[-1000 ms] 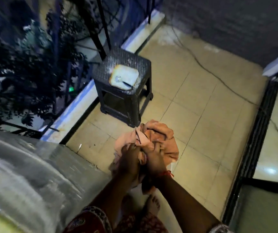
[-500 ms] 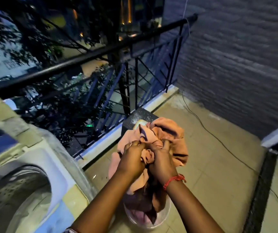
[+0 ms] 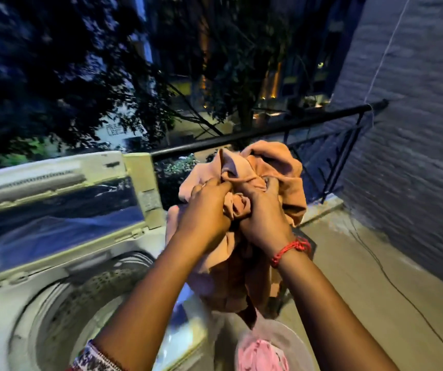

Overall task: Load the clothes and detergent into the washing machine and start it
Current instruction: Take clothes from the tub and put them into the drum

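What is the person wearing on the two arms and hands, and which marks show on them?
The right hand has a red braided thread with a knot tied round its wrist, and the forearm is bare. The left hand seems to wear a thin ring on one finger. The left forearm is bare too; near the elbow shows a patterned sleeve edge in pink, white and dark tones.

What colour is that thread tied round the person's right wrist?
Red: a knotted red thread on the right wrist, clearest in the head view.

two hands (image 3: 204,212) (image 3: 264,218), one peach cloth (image 3: 276,167), one washing machine (image 3: 27,290), one tub (image 3: 290,336)
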The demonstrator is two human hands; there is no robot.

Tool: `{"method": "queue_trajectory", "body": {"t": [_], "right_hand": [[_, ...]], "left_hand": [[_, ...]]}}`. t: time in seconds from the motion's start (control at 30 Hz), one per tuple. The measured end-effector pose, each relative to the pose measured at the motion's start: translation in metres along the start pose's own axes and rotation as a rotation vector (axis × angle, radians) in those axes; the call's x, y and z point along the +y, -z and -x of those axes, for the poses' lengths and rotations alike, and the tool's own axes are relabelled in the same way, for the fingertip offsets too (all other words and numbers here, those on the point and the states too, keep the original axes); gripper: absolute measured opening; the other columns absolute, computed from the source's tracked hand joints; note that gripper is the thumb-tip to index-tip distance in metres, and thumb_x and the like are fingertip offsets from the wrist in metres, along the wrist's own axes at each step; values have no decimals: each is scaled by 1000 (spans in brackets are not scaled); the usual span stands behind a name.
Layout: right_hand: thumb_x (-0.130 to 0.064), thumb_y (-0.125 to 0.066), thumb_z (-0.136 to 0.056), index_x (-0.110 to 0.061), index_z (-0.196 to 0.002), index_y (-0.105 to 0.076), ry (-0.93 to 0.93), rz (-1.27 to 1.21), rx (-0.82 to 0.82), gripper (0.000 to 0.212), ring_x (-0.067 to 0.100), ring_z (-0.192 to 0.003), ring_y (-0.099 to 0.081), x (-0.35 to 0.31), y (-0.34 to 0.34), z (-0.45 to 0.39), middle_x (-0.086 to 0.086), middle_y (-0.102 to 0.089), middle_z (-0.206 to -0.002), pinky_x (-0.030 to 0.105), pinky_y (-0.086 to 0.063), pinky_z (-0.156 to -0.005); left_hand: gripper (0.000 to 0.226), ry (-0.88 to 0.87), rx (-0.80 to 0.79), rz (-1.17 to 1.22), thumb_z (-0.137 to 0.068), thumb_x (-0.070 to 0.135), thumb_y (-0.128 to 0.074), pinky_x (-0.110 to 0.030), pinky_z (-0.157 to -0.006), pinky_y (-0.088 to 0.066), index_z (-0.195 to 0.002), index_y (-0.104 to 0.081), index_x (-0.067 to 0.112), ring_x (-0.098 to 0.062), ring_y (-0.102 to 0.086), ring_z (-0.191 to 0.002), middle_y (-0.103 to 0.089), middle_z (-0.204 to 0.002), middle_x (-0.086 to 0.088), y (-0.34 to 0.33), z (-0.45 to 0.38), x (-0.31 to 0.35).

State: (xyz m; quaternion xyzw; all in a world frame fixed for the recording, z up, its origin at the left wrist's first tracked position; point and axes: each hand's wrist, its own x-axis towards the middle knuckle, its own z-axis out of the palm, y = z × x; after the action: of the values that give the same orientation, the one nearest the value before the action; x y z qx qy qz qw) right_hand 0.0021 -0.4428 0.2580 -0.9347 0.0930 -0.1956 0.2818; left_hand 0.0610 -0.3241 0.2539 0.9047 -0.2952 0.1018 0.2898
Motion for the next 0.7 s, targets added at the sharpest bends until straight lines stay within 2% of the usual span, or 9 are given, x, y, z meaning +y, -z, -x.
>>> {"method": "queue_trajectory", "body": {"t": [0.07, 0.17, 0.27, 0.33, 0.4, 0.47, 0.57, 0.63, 0.7], "right_hand": [[-15, -66, -74, -47, -122, -47, 86, -12, 7, 61, 38, -103, -49, -45, -5, -8, 2, -28, -118, 48, -47, -97], [-17, -66, -73, -45, -120, -51, 205, -41, 41, 57, 35, -102, -50, -110, -11, -21, 4, -31, -117, 42, -47, -97], [-15, -66, -72, -42, -118, -56, 325, -98, 53, 54, 30, -109, -46, -176, -15, -31, 4, -34, -116, 28, -41, -100], [-17, -67, -73, -43, -118, -57, 385, -129, 61, 53, 26, -113, -41, -213, -14, -36, 4, -36, -116, 20, -35, -96], [-21, -68, -74, -40, -116, -59, 433, -153, 84, 47, 28, -112, -43, -247, -16, -40, 4, -36, -116, 18, -33, -92], [-23, -68, -75, -38, -120, -58, 480, -179, 97, 49, 26, -115, -42, -277, -18, -44, 4, -37, -115, 16, -31, -91], [-24, -69, -76, -37, -124, -56, 560, -231, 82, 52, 23, -116, -39, -317, -22, -50, 5, -38, -114, 8, -26, -86], [-26, -71, -76, -38, -127, -54, 595, -259, 66, 55, 25, -117, -39, -338, -25, -53, 3, -36, -112, 7, -25, -84], [-29, -72, -76, -40, -130, -52, 635, -283, 45, 58, 26, -119, -38, -351, -35, -53, 3, -35, -112, 9, -26, -86]], "left_hand": [[48, 11, 61, -9, -68, 10, -64, -42, -83, -51, -111, -58, 31, -29, -55, -103, -57, -117, 0, 45, 6, -20], [42, 11, 112, -86, -68, 7, -64, -34, -74, -45, -104, -61, 27, -32, -56, -100, -59, -111, -5, 115, 13, -43], [29, 7, 173, -178, -69, 6, -61, -29, -65, -34, -82, -50, 30, -30, -56, -93, -58, -102, -5, 185, 22, -65], [33, -28, 225, -205, -67, 6, -59, -24, -64, -33, -77, -41, 32, -22, -52, -89, -55, -104, -2, 224, 29, -75], [29, -58, 269, -222, -67, 5, -57, -10, -58, -28, -77, -45, 28, -9, -44, -84, -51, -108, 0, 262, 39, -82], [20, -35, 304, -281, -68, 6, -58, -15, -60, -31, -83, -56, 18, -13, -48, -83, -55, -111, -4, 294, 47, -90], [31, 43, 359, -383, -67, 7, -61, -34, -66, -47, -96, -63, 18, -29, -58, -90, -59, -105, -10, 333, 59, -102], [34, 57, 380, -421, -67, 7, -62, -35, -71, -50, -99, -63, 19, -30, -59, -92, -59, -106, -9, 351, 67, -107], [34, 94, 392, -447, -68, 6, -63, -32, -71, -46, -101, -63, 17, -27, -57, -89, -56, -99, -5, 359, 74, -114]]}}
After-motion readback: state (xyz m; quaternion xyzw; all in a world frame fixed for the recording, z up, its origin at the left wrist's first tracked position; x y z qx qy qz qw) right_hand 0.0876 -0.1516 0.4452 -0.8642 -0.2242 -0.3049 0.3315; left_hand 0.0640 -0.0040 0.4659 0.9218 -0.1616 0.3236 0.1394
